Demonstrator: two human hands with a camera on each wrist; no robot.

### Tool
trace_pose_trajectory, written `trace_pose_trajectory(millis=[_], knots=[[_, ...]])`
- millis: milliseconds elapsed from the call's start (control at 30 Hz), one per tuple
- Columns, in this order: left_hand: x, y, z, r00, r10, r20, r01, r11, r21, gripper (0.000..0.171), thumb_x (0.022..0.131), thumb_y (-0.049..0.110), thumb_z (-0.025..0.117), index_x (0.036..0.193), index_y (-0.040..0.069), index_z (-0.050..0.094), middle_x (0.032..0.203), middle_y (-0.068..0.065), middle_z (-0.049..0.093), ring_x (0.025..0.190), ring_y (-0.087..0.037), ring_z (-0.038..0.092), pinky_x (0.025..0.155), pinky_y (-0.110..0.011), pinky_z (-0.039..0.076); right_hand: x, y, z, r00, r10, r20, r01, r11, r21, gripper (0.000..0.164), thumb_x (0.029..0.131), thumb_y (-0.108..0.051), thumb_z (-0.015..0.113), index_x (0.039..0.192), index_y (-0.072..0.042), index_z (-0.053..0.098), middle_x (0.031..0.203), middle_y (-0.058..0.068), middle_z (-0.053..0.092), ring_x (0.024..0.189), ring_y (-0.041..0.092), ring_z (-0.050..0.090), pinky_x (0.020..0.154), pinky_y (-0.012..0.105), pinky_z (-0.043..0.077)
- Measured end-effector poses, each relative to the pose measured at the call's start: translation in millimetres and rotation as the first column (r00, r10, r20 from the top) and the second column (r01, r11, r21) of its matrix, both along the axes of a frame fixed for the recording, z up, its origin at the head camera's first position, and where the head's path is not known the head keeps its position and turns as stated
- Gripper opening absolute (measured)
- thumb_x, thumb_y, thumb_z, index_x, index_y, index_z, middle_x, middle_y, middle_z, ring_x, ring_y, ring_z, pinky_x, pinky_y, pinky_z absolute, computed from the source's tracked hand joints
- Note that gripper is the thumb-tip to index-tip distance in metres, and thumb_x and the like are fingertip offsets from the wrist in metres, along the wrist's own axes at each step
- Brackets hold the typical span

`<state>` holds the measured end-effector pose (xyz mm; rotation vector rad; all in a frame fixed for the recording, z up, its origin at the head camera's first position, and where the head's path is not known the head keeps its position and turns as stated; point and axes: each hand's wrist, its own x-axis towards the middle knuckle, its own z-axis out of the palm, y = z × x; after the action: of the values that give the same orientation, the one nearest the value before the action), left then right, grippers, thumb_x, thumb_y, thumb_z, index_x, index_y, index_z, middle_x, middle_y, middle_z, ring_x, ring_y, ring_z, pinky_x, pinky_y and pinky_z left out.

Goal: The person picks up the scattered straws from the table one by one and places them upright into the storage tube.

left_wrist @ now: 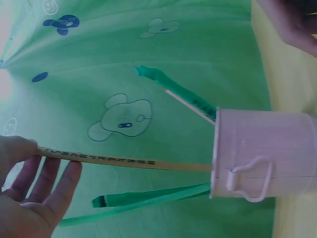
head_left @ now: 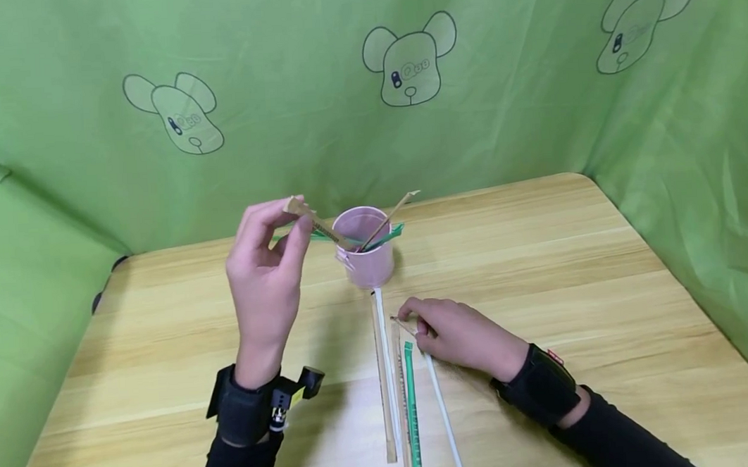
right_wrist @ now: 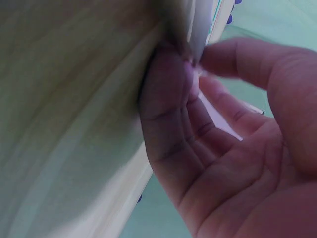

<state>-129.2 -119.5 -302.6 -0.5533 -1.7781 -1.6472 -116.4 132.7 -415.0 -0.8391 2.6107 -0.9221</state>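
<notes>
1. You pinch a printed brown straw (left_wrist: 124, 161) aslant, its lower end inside the pink bucket (head_left: 371, 267).
2. That bucket stands upright.
3. Your other pinched straw (head_left: 402, 323), nearer you, seems brown, partly hidden.

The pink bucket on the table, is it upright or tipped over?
Upright: in the head view, the pink bucket sits mouth-up on the table, with slim sticks leaning out of it.

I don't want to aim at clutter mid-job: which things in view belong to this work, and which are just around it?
Seems part of the work:
left hand, pinching a printed brown stick
right hand, pinching a second brown stick
pink bucket, more sticks inside
loose green stick
loose white stick

Seems only surroundings:
green curtain with animal-face drawings
wooden table
black wristbands
</notes>
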Motion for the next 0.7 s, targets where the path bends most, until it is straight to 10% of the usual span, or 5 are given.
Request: trace_pose_trajectory(millis=[700], knots=[[-1.9, -1.9, -34.4, 0.968, 0.018, 0.249, 0.069, 0.939, -0.337, 0.034, 0.102, -0.001, 0.069, 0.136, 0.005, 0.069, 0.13, -0.007, 0.068, 0.114, -0.019, 0.07, 0.092, -0.033, 0.06, -5.6, 7.5, 5.6, 0.987, -0.143, 0.072, 0.153, 0.975, -0.163, 0.025, 0.108, -0.008, 0.062, 0.13, 0.0, 0.07, 0.098, 0.002, 0.066, 0.081, 0.015, 0.062, 0.076, 0.033, 0.054]])
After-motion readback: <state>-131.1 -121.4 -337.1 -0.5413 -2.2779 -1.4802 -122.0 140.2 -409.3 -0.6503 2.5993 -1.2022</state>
